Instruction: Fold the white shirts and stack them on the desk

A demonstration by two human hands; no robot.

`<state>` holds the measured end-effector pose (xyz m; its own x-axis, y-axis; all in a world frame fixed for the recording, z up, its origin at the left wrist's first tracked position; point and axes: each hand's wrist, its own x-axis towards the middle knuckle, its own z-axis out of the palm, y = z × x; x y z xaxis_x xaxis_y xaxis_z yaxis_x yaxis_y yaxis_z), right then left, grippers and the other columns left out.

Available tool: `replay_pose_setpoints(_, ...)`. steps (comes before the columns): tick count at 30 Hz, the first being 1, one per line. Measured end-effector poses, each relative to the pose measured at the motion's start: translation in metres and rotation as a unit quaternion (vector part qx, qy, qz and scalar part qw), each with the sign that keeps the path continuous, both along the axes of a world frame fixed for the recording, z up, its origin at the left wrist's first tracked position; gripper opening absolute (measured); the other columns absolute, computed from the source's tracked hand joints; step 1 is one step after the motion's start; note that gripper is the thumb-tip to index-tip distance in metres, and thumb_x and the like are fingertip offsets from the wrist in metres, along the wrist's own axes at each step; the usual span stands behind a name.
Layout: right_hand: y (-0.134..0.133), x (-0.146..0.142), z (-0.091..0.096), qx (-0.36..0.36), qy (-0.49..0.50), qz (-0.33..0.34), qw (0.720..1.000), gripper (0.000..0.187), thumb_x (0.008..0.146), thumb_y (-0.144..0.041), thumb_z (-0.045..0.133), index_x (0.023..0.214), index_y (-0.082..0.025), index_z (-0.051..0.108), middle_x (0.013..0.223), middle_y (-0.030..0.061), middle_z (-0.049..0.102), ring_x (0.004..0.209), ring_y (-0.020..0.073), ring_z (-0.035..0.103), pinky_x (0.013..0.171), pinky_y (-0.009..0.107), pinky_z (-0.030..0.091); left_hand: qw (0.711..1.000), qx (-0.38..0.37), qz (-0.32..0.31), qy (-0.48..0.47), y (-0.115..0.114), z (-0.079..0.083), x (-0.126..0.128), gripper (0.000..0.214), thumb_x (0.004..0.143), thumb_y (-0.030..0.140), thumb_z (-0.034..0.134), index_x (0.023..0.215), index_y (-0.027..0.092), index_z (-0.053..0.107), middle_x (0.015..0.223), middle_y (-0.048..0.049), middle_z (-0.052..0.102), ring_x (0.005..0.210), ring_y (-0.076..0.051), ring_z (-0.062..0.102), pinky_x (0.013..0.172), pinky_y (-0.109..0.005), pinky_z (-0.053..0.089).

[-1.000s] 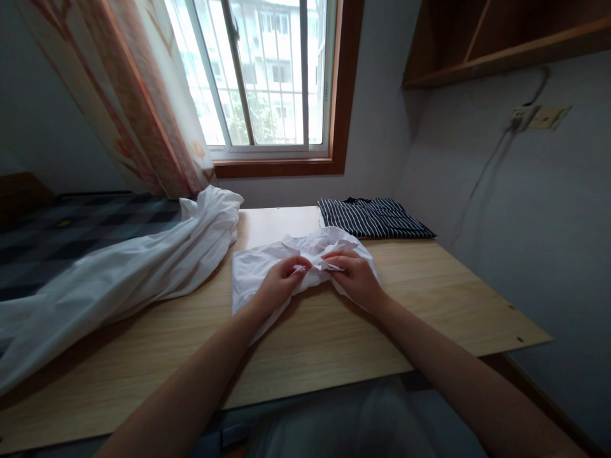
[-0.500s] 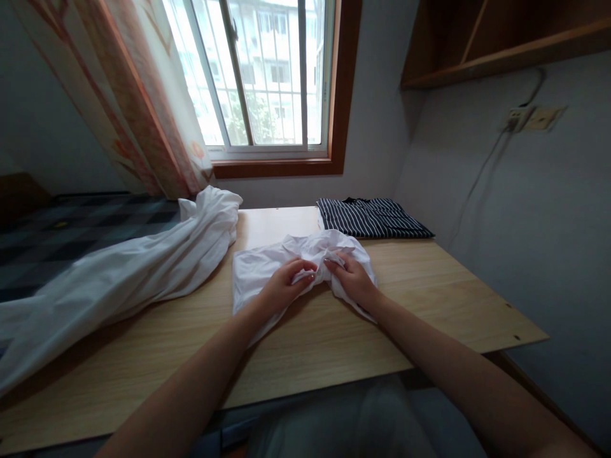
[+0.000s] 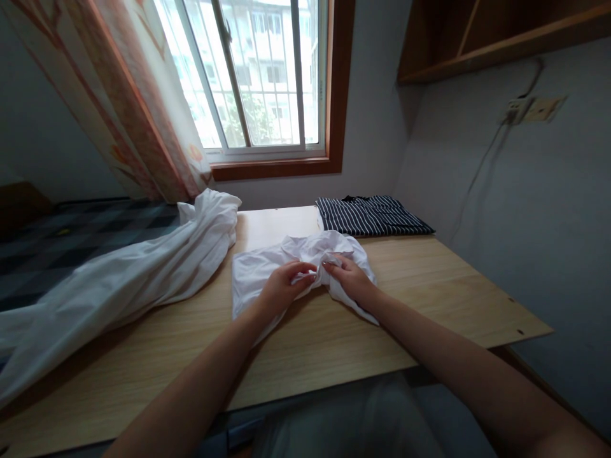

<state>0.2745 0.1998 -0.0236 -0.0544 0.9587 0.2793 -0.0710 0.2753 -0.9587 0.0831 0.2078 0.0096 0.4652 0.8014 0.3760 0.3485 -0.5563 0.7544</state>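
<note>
A white garment, probably a shirt (image 3: 260, 270), lies rumpled on the wooden tabletop (image 3: 405, 299) in front of me. My left hand (image 3: 289, 283) pinches its gathered cloth near the middle, thumb and fingertips almost together. Just to the right, my right hand (image 3: 346, 273) grips a bunched fold of the same shirt, thumb on top. Both hands are close together, with a narrow strip of raised cloth between them. What the fingertips hold exactly, such as a button, is too small to make out.
A folded black-and-white striped garment (image 3: 372, 216) rests at the table's back edge. White cloth (image 3: 157, 261) drapes over the left side towards a dark checked bed (image 3: 86, 226). A wooden shelf (image 3: 501, 48) hangs at upper right; a curtained window (image 3: 262, 83) is behind.
Both hands stay on the same part of the shirt, with only slight finger movement. The view has shifted a little.
</note>
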Motion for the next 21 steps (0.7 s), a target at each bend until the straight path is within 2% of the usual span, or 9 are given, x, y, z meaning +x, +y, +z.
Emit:
replay_pose_setpoints(7, -0.0030, -0.0001, 0.0030, -0.003, -0.033, -0.003, 0.999, 0.032, 0.078, -0.047, 0.067, 0.093, -0.019, 0.070, 0.095, 0.0036, 0.072, 0.091, 0.0207, 0.063, 0.087, 0.034, 0.048, 1.000, -0.002, 0.022, 0.008, 0.0011, -0.0026, 0.0001, 0.025, 0.081, 0.040, 0.065, 0.092, 0.020, 0.075, 0.088, -0.0029, 0.073, 0.076, -0.017, 0.063, 0.072, -0.028, 0.050)
replay_pose_setpoints(14, -0.0028, -0.0001, 0.0026, 0.013, -0.068, -0.010, 0.998, 0.030, 0.081, -0.047, 0.064, 0.092, -0.019, 0.069, 0.092, 0.0034, 0.072, 0.090, 0.0209, 0.063, 0.086, 0.033, 0.048, 0.998, 0.026, 0.042, 0.032, 0.0012, -0.0003, 0.0003, 0.022, 0.082, 0.036, 0.065, 0.089, 0.019, 0.076, 0.084, -0.0030, 0.075, 0.074, -0.018, 0.065, 0.070, -0.027, 0.049)
replay_pose_setpoints(21, -0.0052, 0.0016, 0.0062, 0.041, -0.112, 0.031, 0.992, 0.030, 0.083, -0.043, 0.064, 0.100, -0.019, 0.069, 0.099, 0.0049, 0.073, 0.094, 0.0232, 0.065, 0.088, 0.036, 0.048, 0.997, 0.043, 0.049, 0.038, 0.0046, -0.0027, -0.0013, 0.017, 0.081, 0.028, 0.063, 0.087, 0.018, 0.076, 0.082, -0.0030, 0.074, 0.073, -0.018, 0.065, 0.069, -0.027, 0.047)
